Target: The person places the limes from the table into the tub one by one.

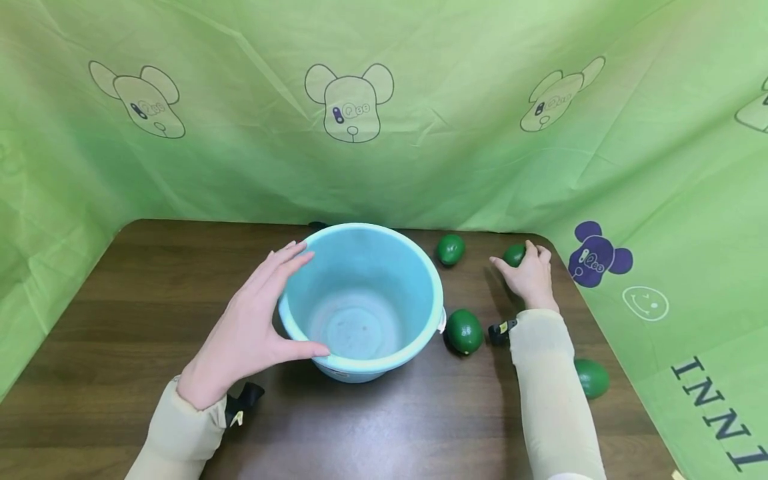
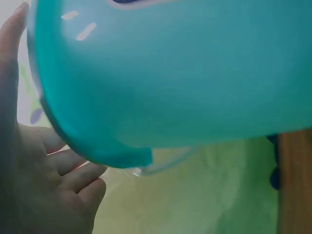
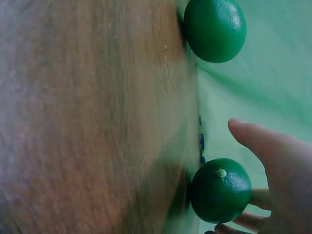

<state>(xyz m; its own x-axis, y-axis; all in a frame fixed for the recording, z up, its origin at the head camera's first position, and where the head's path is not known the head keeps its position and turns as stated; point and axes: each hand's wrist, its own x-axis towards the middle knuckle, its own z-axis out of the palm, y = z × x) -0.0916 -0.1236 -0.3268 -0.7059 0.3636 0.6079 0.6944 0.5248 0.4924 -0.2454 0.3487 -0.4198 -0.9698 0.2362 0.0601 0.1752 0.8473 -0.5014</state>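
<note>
A light blue plastic bucket stands upright on the table, its inside bare. At its left rim is my left hand, fingers spread and thumb reaching along the near rim; the left wrist view shows the fingers beside the bucket's rim. My right hand is at the far right, over a glossy green lime. Its thumb stands well apart from the lime, while the other fingers lie partly hidden beside it.
A second lime lies behind the bucket's right side, a third by the bucket's handle joint. Another lime is partly behind my right forearm. Green cloth hangs around the wooden table.
</note>
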